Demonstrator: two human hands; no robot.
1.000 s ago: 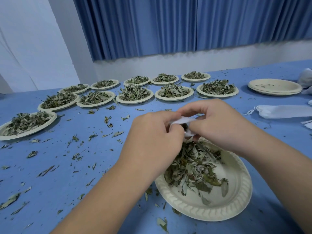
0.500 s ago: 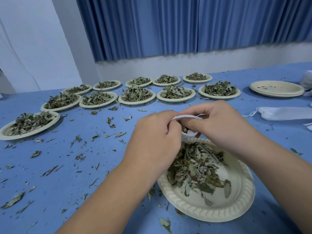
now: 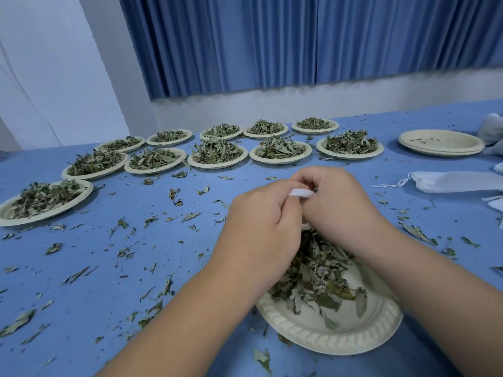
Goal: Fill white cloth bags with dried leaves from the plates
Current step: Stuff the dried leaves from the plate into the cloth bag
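The white cloth bag (image 3: 300, 193) is held just above the far edge of the near plate (image 3: 340, 341), between both hands. The left hand (image 3: 261, 227) is curled, with fingers and thumb pinched on the bag's rim from one side. The right hand (image 3: 334, 208) is curled on the rim from the other side. Only a short white band of rim is seen between the knuckles, with a sliver of cloth below them; the rest is hidden.

The step in hand is judged to be the opening of the mouth for filling. It is best done with the rim spread wide directly over the plate, so that missed pieces fall back onto the dried leaves (image 3: 318, 276) heaped on the plate's far half. Otherwise they are lost to the table (image 3: 109, 268), which is strewn with fragments left of the plate. Small pinches should be pushed well down, since dry leaves are likely to crumble and spring back.

The visible rim band runs left to right across the plate. The long axis is judged to run from that band down toward the heap, mouth uppermost. With the body covered, this cannot be confirmed.
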